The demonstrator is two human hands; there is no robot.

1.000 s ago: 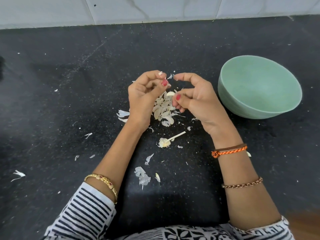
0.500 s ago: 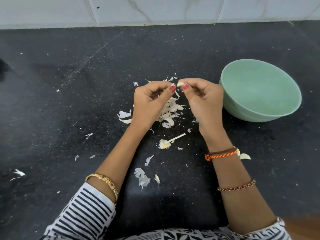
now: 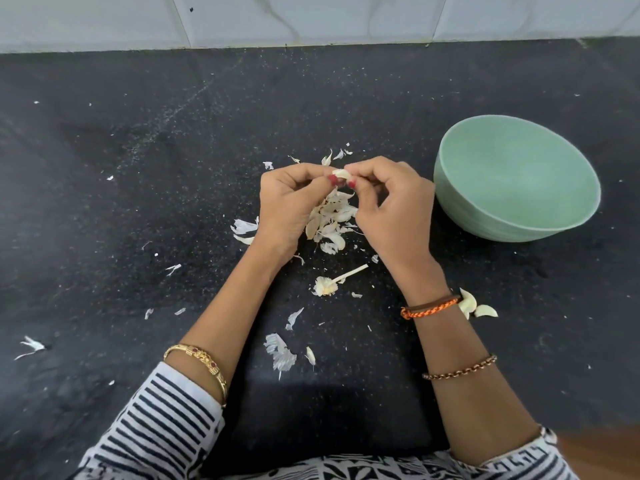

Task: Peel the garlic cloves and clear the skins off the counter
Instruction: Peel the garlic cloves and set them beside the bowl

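**One clove between two thumbs, skins heaped below**

Both hands meet above the black worktop (image 3: 173, 174), and the garlic clove (image 3: 341, 173) sits pinched between them at the fingertips. The left hand (image 3: 289, 206) curls its fingers inward with the thumb pressed against the clove; the right hand (image 3: 393, 209) mirrors it, thumb and forefinger closed on the other end. Each grip is tight and small, nails doing the work, which suits a thing this slight and slippery: judged from the pose, the clove is held high and close so the thin skin can be picked off with the nail tips and dropped straight down.

That would explain the pile of skins (image 3: 332, 220) lying directly beneath the hands, pale, papery, curled flakes overlapping loosely. Lighter scraps are scattered across the speckled, matte stone. A dry stalk with its frayed root base (image 3: 329, 284) lies nearer the body. Just beside the right wrist, two cloves (image 3: 476, 304) rest on the stone, smooth, waxy and crescent-shaped.

The pale green bowl (image 3: 485, 223) stands to the right, within easy reach, rounded, smooth-walled and tilted in view; nothing shows inside it. White veined tiles (image 3: 311, 19) back the worktop.
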